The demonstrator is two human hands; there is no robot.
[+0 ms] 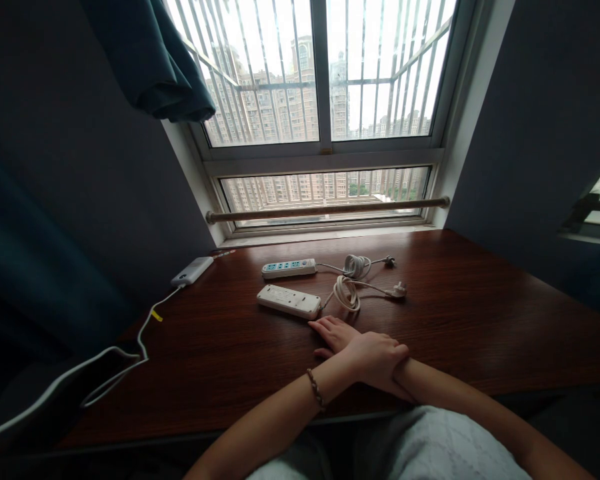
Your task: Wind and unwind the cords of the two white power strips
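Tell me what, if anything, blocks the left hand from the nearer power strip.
The right hand does: it lies on the table between the left hand and the nearer power strip.

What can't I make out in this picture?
All in the head view:
- Wrist of the right hand: covered by the left hand.
- Nearer power strip: sockets hidden, apparently turned face down; label print too small.
- White cable: cut off by the left edge.

Far power strip (289, 268) and near power strip (289, 301), both white
First lies with blue sockets (283, 265) upward; second lies face down.
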